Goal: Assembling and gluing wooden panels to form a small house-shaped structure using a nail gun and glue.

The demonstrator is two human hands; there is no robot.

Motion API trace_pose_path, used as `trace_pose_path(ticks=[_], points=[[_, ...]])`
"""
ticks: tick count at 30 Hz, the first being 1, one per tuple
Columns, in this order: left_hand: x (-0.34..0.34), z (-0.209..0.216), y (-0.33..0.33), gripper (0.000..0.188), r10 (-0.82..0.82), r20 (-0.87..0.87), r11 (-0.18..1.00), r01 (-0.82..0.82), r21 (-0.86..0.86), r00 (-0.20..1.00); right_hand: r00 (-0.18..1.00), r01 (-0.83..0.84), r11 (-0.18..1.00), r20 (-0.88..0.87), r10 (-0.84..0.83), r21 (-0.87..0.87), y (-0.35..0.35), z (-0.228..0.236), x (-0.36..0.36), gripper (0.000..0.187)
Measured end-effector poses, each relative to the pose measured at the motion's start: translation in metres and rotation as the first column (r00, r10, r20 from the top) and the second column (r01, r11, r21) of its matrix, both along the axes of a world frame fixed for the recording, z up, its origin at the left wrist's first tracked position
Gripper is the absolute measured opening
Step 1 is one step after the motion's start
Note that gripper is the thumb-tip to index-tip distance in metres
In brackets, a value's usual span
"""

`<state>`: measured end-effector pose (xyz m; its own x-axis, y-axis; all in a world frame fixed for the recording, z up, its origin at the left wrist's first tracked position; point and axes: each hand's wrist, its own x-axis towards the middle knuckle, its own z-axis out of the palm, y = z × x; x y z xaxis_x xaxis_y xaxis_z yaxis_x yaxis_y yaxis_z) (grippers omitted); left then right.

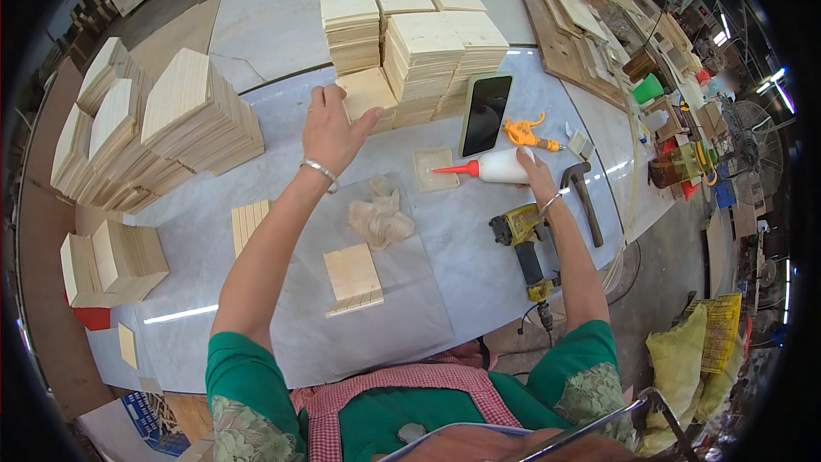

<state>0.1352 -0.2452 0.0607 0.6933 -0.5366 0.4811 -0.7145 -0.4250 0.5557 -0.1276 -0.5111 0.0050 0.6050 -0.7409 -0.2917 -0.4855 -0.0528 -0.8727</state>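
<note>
Reaching forward, my left hand [336, 130] has its thumb and fingers spread at the near-left corner of a low stack of thin wooden panels [369, 90]. Nothing shows lifted in it. My right hand [537, 178] is wrapped around a white squeeze bottle [503, 168] with a red nozzle, tipped on its side and pointing left. The nozzle tip is over the edge of a shallow pale dish [434, 173]. Nearer me, a light wooden piece [352, 275] with a strip along its front edge lies flat. A crumpled beige cloth [381, 219] sits behind it.
Tall panel stacks [428, 43] stand at the back, others [201, 111] at the left. A phone [487, 115] leans upright by an orange air blow gun [528, 132]. A yellow-black air nailer [526, 248] and a hammer [584, 201] lie right. Slatted wood [249, 224] is beside my left forearm.
</note>
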Motion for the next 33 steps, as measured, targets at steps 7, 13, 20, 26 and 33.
trace_pose_path(ticks=[7,13,20,26,33], points=[[0.024,-0.010,-0.016,0.052,0.121,-0.328,0.990,-0.137,-0.025,0.937,0.993,-0.111,0.919,-0.066,0.093,-0.378,0.000,0.004,-0.010,0.057],[0.028,0.002,0.009,0.021,-0.150,-0.846,0.941,-0.189,-0.281,0.511,0.990,0.003,0.698,0.102,0.101,-0.717,0.036,0.048,-0.003,0.034],[-0.050,0.045,0.058,0.014,-0.185,-0.019,0.964,0.178,-0.197,0.983,0.817,-0.382,0.910,0.401,0.415,-0.164,0.158,0.093,0.054,0.026],[-0.104,0.062,0.097,0.029,-0.311,0.463,0.949,0.294,0.111,0.830,0.806,-0.323,0.936,0.558,0.196,0.138,0.222,0.112,0.082,0.028],[-0.105,0.040,0.186,0.040,-0.304,-0.141,0.939,0.271,-0.209,0.942,0.854,-0.316,0.936,0.477,0.208,0.157,0.202,0.112,0.070,0.020]])
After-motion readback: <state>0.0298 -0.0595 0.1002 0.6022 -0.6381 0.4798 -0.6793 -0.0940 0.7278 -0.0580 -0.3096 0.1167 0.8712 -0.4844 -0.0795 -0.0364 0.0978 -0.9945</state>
